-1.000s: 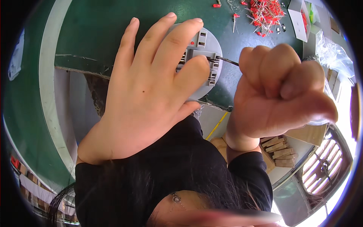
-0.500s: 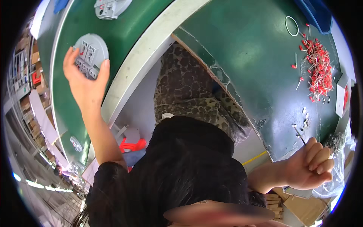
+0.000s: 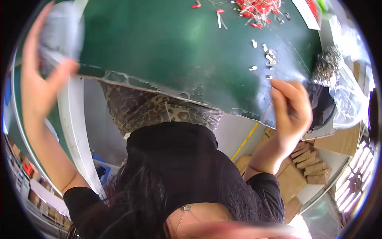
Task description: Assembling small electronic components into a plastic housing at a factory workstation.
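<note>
My left hand [image 3: 39,89], blurred by motion, has its fingers and thumb closed round the edge of a grey round plastic part [image 3: 61,34] at the upper left. The part is smeared too, so its surface details do not show. On the right, my right hand [image 3: 293,104] is low over the green table, its thumb and forefinger bent toward each other. What they grip, if anything, is too small or hidden to make out. Just past the fingertips lies a small silver metal piece [image 3: 269,76]. Several similar metal pieces [image 3: 270,57] are scattered a little farther off.
A pile of red-headed components with thin wire leads [image 3: 258,7] covers the far table [image 3: 159,47]. To the right are a white box [image 3: 306,14], a silvery mesh bundle [image 3: 327,65], a dark bag [image 3: 321,104] and clear plastic [image 3: 350,101]. Cardboard pieces [image 3: 312,163] stand below.
The view has swung right. My left hand has lifted the grey round part off the left green surface. My right hand has moved forward to the metal pieces; the thin tool it held no longer shows.
</note>
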A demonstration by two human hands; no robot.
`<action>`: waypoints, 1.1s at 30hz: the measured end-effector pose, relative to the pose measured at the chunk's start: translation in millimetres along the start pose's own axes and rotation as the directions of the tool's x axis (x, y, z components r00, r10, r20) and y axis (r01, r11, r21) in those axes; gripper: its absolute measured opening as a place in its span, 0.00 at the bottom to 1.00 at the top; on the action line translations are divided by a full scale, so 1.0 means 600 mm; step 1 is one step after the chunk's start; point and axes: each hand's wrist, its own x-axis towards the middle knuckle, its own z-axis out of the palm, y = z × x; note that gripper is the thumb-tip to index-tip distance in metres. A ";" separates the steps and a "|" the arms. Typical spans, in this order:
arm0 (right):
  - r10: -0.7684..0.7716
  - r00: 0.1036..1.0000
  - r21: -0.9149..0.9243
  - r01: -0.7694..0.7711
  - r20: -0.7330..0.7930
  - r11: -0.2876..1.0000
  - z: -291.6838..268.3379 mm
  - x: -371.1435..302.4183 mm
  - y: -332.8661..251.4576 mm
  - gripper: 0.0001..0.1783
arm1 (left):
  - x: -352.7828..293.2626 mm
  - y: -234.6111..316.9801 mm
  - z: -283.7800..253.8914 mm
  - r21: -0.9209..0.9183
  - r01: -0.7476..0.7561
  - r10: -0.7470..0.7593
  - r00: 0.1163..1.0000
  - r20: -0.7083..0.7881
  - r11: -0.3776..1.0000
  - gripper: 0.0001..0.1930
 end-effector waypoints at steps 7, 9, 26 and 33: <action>-0.205 0.975 -0.262 0.221 0.087 0.939 0.035 0.012 0.050 0.11 | 0.083 0.185 0.133 0.026 -0.416 0.373 0.839 0.395 0.909 0.51; -0.206 0.975 -0.223 0.220 0.086 0.950 0.034 0.017 0.057 0.11 | 0.117 0.185 0.131 -0.107 -0.419 0.431 0.854 0.291 0.902 0.40; -0.377 0.926 -0.051 0.375 -0.019 0.925 0.075 0.043 0.011 0.15 | 0.198 0.221 0.161 -0.256 -0.097 0.172 0.942 0.287 0.962 0.06; -0.403 0.915 -0.037 0.402 -0.017 0.915 0.082 0.038 0.003 0.16 | 0.189 0.223 0.154 -0.309 -0.140 0.187 0.974 0.128 0.941 0.04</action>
